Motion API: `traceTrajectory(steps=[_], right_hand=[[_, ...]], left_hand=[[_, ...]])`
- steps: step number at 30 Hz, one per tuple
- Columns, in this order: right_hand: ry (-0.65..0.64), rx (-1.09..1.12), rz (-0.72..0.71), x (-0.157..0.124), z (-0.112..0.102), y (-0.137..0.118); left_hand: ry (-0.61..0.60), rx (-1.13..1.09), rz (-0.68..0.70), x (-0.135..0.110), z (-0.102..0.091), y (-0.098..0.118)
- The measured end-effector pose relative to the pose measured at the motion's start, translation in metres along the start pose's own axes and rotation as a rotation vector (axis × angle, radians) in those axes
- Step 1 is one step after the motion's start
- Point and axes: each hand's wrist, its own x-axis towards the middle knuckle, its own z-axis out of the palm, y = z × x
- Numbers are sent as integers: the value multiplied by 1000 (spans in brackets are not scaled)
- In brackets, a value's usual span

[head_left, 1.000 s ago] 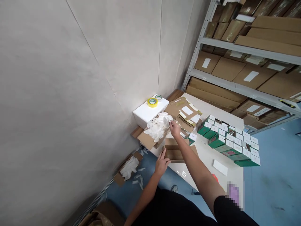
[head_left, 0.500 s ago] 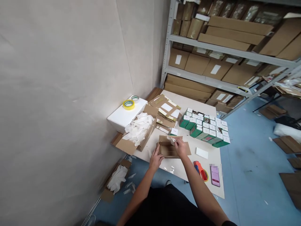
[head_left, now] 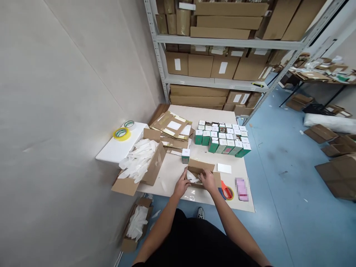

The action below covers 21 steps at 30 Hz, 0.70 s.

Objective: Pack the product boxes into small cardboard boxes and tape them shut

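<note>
A small cardboard box (head_left: 200, 164) stands with its flaps up near the front edge of the table. My left hand (head_left: 181, 184) grips its left end, thumb and fingers round the wall. Inside the box, towards the left, lies crumpled white paper (head_left: 191, 177). My right hand (head_left: 208, 180) reaches in over the right side with fingers bent and closed at the right end of that paper; its fingertips are partly hidden. Just behind the box is a single small green-and-white box (head_left: 185, 155).
A carton of white paper (head_left: 155, 163) stands left, beside a white block (head_left: 111, 151) bearing tape rolls (head_left: 121, 134). Flattened cardboard (head_left: 167, 124) and green-and-white boxes (head_left: 222, 139) lie behind. To the right are a white card (head_left: 224, 168), an orange tape dispenser (head_left: 226, 191) and a phone (head_left: 241, 190).
The white paper, previously pinched in my right hand at the back of the box, now lies lower inside it at the left. The camera view has turned to the right.
</note>
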Motion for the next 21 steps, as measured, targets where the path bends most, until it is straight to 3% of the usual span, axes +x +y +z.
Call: traceTrajectory(steps=[6,9,15,21], right_hand=[[53,182,119,8,-3,11],[61,280,199,18,14,9],[31,463,298,66,63,-8],[23,475,437,129,105,-26]], left_hand=[[-134,172,-261,27,15,2],[-169,190,-247,30,11,-6],[-18,93,-130,40,-23,-32],[115,-121,-93,90,-61,-59]])
